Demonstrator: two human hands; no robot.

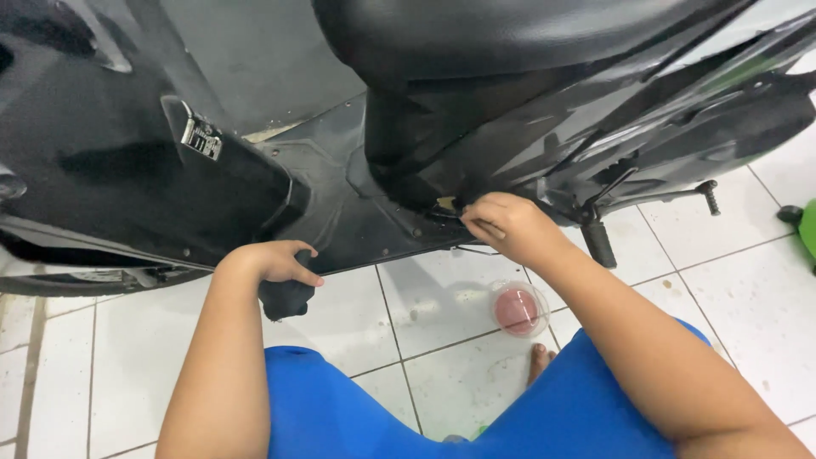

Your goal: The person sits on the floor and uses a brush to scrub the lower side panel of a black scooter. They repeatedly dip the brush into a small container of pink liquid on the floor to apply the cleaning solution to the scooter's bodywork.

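A black scooter (255,127) stands on a white tiled floor in front of me. My left hand (276,262) rests on the edge of its footboard, fingers curled over a dark rounded part (286,299) below the edge. My right hand (508,226) presses against the lower side panel under the seat, pinching a thin stick-like tool (489,228) whose tip is hidden at the panel seam. My knees in blue cloth (340,408) fill the bottom of the view.
A small clear round container with a pink inside (519,308) sits on the tiles below my right hand. A folded footpeg (599,242) and a kick lever (707,197) stick out at the right. A green object (806,225) lies at the far right edge.
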